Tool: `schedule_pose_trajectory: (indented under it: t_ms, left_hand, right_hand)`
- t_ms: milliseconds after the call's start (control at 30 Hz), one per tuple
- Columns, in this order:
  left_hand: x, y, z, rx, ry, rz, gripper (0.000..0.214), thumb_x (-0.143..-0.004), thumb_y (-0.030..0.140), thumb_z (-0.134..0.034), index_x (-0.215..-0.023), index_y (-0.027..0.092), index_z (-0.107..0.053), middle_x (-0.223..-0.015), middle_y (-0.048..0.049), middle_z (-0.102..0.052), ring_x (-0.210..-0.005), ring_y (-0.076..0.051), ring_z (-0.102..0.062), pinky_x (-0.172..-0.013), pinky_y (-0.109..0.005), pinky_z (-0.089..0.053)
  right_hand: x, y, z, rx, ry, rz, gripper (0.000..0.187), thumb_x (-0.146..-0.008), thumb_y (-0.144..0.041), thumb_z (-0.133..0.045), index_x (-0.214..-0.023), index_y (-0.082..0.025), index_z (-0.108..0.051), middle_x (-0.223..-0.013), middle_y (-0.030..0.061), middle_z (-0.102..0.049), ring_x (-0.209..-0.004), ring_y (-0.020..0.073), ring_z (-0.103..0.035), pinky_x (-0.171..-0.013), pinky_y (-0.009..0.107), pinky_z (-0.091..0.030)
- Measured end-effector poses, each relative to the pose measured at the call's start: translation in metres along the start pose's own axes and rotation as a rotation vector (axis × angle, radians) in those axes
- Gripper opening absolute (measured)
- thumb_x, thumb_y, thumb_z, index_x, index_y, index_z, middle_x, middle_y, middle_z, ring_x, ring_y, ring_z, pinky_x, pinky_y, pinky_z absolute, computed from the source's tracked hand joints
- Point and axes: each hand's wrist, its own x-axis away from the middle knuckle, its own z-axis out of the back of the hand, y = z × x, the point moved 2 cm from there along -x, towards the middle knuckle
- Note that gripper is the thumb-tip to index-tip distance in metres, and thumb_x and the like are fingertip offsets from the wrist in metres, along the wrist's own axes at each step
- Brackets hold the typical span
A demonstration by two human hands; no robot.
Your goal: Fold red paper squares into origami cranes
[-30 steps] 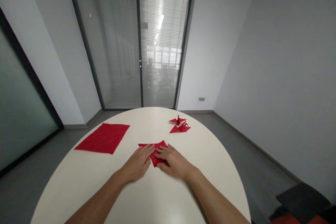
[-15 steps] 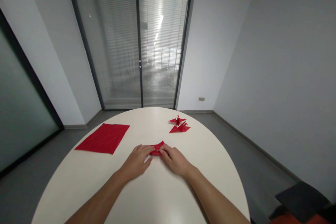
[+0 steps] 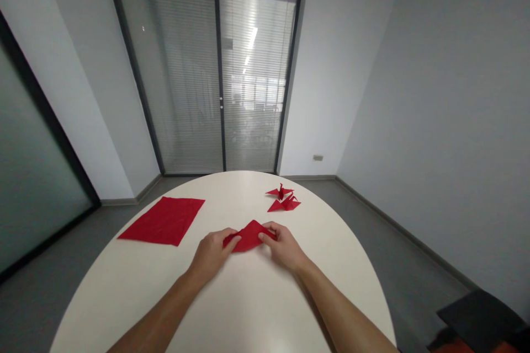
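Observation:
A folded piece of red origami paper [image 3: 249,236] is held between my two hands near the middle of the table, its upper edge rising to a point. My left hand [image 3: 213,251] pinches its left end, thumb on the near side. At the right end, my right hand [image 3: 284,245] grips it with the thumb in front and fingers behind. Parts of both ends are covered by my fingers. Beyond my right hand stand two folded red paper cranes [image 3: 285,204], close together with wings spread.
Flat red paper [image 3: 163,220] lies at the left of the round white table [image 3: 232,309]. The table's curved edge runs around the far side. A dark chair-like object [image 3: 480,314] is at the lower right. Glass panels with blinds [image 3: 182,94] stand beyond the table.
The red paper between my hands has been spread wider and now shows a broad pointed face. My hands have moved apart, from pressing on it to pinching its two ends.

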Motion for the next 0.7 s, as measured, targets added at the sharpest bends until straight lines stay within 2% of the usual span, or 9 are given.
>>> schedule_pose_trajectory:
  t_ms: [167,267,400,467,600,700]
  left_hand:
    - [-0.003,-0.005,-0.002,0.113,0.022,0.033,0.028,-0.094,0.041,-0.053,-0.111,0.023,-0.067,-0.1,-0.0054,-0.076,-0.089,-0.023,-0.07,-0.08,-0.031,-0.05]
    - [-0.004,-0.009,-0.002,0.127,0.022,0.052,0.032,-0.093,0.041,-0.054,-0.117,0.022,-0.062,-0.084,-0.0032,-0.073,-0.078,-0.022,-0.068,-0.07,-0.029,-0.048]
    - [-0.006,-0.013,0.001,0.078,0.045,0.063,0.03,-0.093,0.044,-0.052,-0.112,0.022,-0.062,-0.062,0.0048,-0.057,-0.059,-0.017,-0.058,-0.059,-0.026,-0.038]
    - [-0.007,-0.015,0.003,0.047,0.04,0.076,0.029,-0.093,0.044,-0.052,-0.109,0.022,-0.062,-0.06,0.0059,-0.054,-0.058,-0.016,-0.055,-0.058,-0.025,-0.036]
    - [-0.006,-0.021,0.005,-0.082,-0.005,0.142,0.026,-0.093,0.044,-0.052,-0.103,0.024,-0.064,-0.066,0.0033,-0.06,-0.064,-0.018,-0.059,-0.058,-0.026,-0.036]
    - [-0.006,-0.028,0.005,-0.179,0.03,0.185,0.025,-0.094,0.042,-0.05,-0.102,0.023,-0.065,-0.078,-0.0022,-0.067,-0.077,-0.022,-0.065,-0.065,-0.03,-0.045]
  right_hand:
    - [-0.004,0.005,0.001,0.026,0.071,-0.032,0.039,-0.084,-0.052,-0.067,-0.089,-0.014,-0.071,-0.079,0.0044,-0.071,-0.069,0.0167,-0.061,-0.065,0.027,-0.045]
    - [-0.005,0.009,0.004,0.026,0.096,-0.067,0.04,-0.08,-0.054,-0.07,-0.082,-0.013,-0.07,-0.066,0.0014,-0.066,-0.057,0.0132,-0.054,-0.055,0.025,-0.039]
    - [-0.007,0.018,0.008,0.056,0.119,-0.151,0.043,-0.075,-0.057,-0.073,-0.075,-0.014,-0.066,-0.052,-0.0042,-0.054,-0.044,0.0096,-0.042,-0.044,0.023,-0.027]
    - [-0.007,0.021,0.009,0.077,0.119,-0.159,0.042,-0.074,-0.056,-0.074,-0.072,-0.015,-0.064,-0.049,-0.0055,-0.05,-0.044,0.009,-0.039,-0.044,0.023,-0.025]
    - [-0.006,0.025,0.008,0.19,0.152,-0.133,0.037,-0.075,-0.05,-0.073,-0.067,-0.015,-0.064,-0.052,-0.0053,-0.05,-0.049,0.0094,-0.039,-0.049,0.023,-0.026]
    - [-0.005,0.027,0.006,0.279,0.177,-0.127,0.033,-0.078,-0.046,-0.07,-0.068,-0.015,-0.068,-0.055,-0.0035,-0.054,-0.054,0.0111,-0.044,-0.052,0.024,-0.029]
